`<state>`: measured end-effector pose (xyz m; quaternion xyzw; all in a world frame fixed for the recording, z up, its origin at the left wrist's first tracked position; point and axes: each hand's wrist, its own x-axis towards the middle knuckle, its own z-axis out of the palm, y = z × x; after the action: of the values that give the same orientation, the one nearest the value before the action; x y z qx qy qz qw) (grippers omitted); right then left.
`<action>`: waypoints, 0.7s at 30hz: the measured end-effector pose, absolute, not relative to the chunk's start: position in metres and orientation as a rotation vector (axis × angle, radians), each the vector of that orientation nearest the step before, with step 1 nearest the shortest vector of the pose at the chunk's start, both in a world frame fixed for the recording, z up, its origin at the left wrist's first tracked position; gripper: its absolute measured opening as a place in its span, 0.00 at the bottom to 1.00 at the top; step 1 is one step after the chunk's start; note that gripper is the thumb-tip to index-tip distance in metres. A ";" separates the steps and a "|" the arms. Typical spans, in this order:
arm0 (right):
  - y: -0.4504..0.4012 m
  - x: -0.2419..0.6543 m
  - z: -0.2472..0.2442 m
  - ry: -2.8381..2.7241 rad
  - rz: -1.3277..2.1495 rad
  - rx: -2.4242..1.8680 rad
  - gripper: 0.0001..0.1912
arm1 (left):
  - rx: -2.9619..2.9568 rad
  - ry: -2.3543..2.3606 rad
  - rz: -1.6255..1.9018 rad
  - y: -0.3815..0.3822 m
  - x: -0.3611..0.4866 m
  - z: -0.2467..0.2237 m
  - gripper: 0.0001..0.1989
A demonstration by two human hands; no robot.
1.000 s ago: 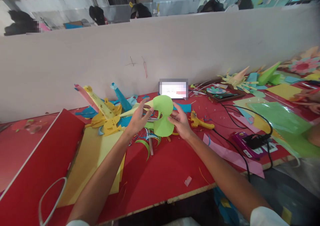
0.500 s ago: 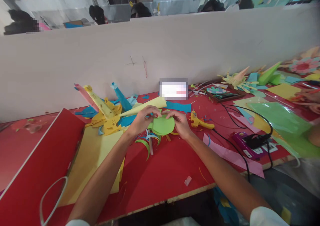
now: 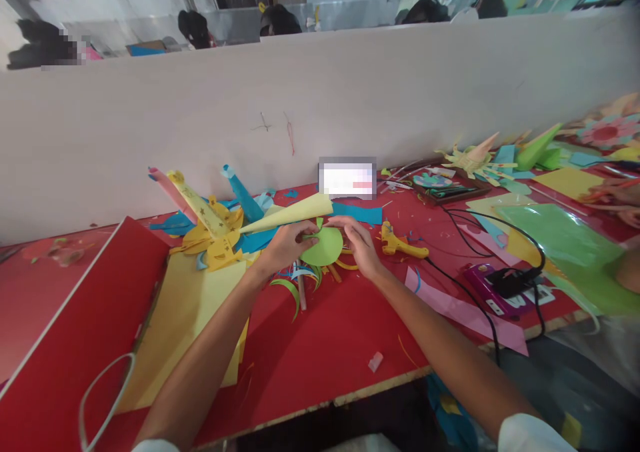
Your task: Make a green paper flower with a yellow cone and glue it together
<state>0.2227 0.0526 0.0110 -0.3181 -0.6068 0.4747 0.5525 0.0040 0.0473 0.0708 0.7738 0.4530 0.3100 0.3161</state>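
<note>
A round, light green paper piece point(image 3: 323, 247) with a small tab on its top edge is pinched in my left hand point(image 3: 290, 244), at its left side. My right hand point(image 3: 357, 242) is just to the right of the paper, fingers stretched out and apart from it. Curved green, blue and yellow paper scraps point(image 3: 289, 292) and a pale stick point(image 3: 302, 289) lie below the hands. Behind my left hand lies a rolled pale yellow paper cone point(image 3: 295, 212). A yellow glue gun point(image 3: 403, 243) rests on the red table right of my right hand.
Yellow paper sheets point(image 3: 187, 305) lie beside a red box point(image 3: 85, 319) on the left. Paper cones and star-patterned yellow pieces point(image 3: 215, 229) stand behind. On the right are a purple power box point(image 3: 493, 289) with black cables, a pink strip point(image 3: 470, 315) and another person's hand point(image 3: 617, 199).
My right hand has let go of the green paper and its fingers have straightened. The paper has shifted slightly left, and its top tab now shows.
</note>
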 end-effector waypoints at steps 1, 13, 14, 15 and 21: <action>0.053 0.222 0.010 -1.436 1.131 -0.775 0.25 | 2.085 1.208 0.803 0.047 0.003 0.074 0.10; 0.061 0.219 -0.002 -1.433 1.199 -0.879 0.25 | 1.949 1.316 0.991 0.047 0.005 0.073 0.16; 0.061 0.219 -0.001 -1.412 1.200 -0.886 0.26 | 1.899 1.297 1.031 0.049 0.004 0.072 0.15; 0.061 0.220 0.000 -1.401 1.197 -0.892 0.26 | 1.861 1.277 1.067 0.050 0.003 0.071 0.14; 0.058 0.215 0.004 -1.558 1.177 -0.867 0.27 | 1.863 1.299 1.142 0.050 0.000 0.076 0.13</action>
<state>0.2149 0.0575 0.0045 -0.3554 -0.6392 0.4827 0.4817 0.0003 0.0502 0.0763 0.7002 0.4881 0.4291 0.2953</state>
